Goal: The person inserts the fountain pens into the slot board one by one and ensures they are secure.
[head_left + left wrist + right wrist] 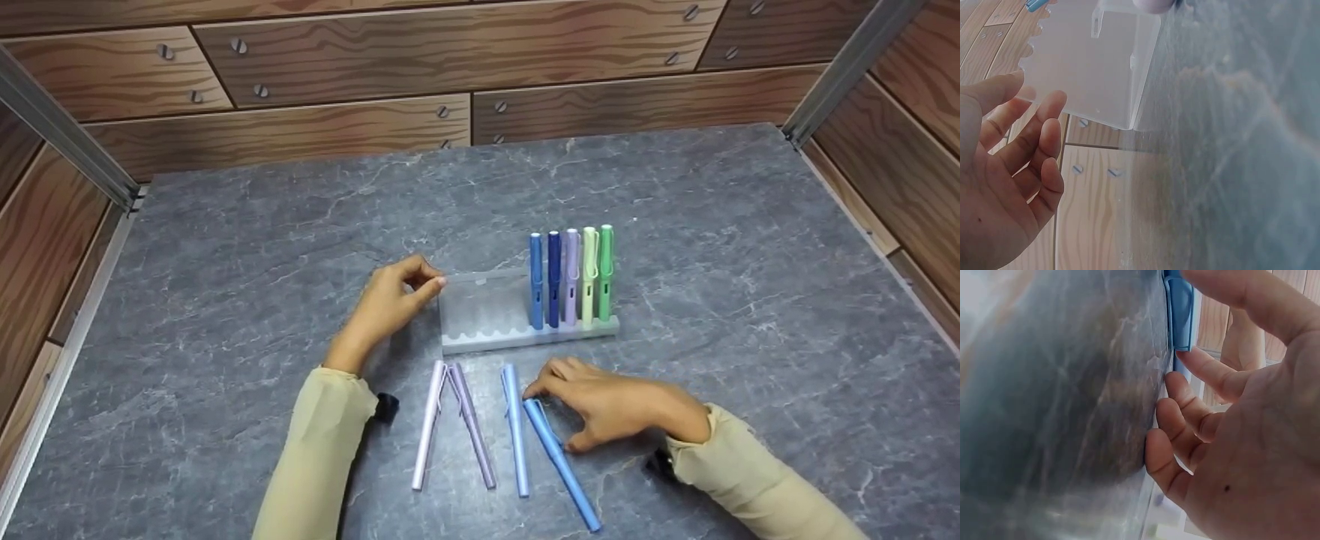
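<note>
A clear pen stand (pixel 484 307) with a notched front ledge stands mid-table. My left hand (pixel 394 296) pinches its upper left corner between thumb and index finger; in the left wrist view the other fingers of that hand (pixel 1013 163) curl loosely beside the clear panel (pixel 1084 67). My right hand (pixel 611 405) is at a blue pen (pixel 562 465) lying on the table. Its index finger is by the cap end and its thumb beside the barrel. The right wrist view shows the right hand's fingertips (pixel 1159 444) low at the tabletop, next to the blue cap (pixel 1180 312).
Upright in the stand's right half are a blue pen (pixel 536 281), a navy pen (pixel 553 281), a lilac pen (pixel 571 277), a pale green pen (pixel 589 277) and a green pen (pixel 606 274). Before it lie a pale lilac pen (pixel 427 427), a purple pen (pixel 472 427) and a light blue pen (pixel 516 431).
</note>
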`<action>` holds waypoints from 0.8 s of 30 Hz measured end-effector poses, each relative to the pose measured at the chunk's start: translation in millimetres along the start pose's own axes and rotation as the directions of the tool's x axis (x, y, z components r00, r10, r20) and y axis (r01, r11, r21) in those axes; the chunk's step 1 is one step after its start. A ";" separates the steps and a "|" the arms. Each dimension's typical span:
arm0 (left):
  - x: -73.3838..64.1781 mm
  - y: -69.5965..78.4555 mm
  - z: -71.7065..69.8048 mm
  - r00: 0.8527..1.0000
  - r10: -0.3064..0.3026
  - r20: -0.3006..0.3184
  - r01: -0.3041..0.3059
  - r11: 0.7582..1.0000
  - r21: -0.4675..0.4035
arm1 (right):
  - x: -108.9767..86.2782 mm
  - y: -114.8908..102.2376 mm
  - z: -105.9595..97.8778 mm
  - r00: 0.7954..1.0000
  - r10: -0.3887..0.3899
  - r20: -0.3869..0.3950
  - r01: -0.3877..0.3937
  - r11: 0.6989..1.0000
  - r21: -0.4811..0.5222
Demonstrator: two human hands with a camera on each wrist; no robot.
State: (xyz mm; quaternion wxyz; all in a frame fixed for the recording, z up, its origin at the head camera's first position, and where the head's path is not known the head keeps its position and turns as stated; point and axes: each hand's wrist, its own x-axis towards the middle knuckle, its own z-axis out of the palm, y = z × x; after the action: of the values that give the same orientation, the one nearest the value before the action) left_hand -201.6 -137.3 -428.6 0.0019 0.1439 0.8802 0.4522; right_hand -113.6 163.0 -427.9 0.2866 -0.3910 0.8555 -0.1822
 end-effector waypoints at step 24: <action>0.1 -0.4 -0.2 1.000 -0.006 -0.002 0.006 1.000 -0.002 | -1.0 -4.3 4.5 0.995 -0.010 -0.102 0.002 0.996 -0.085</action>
State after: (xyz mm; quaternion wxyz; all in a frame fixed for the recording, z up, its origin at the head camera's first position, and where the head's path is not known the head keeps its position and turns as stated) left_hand -201.8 -137.7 -428.8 0.0027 0.1407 0.8802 0.4532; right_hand -107.8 160.7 -428.7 0.2253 -0.3955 0.8747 -0.1665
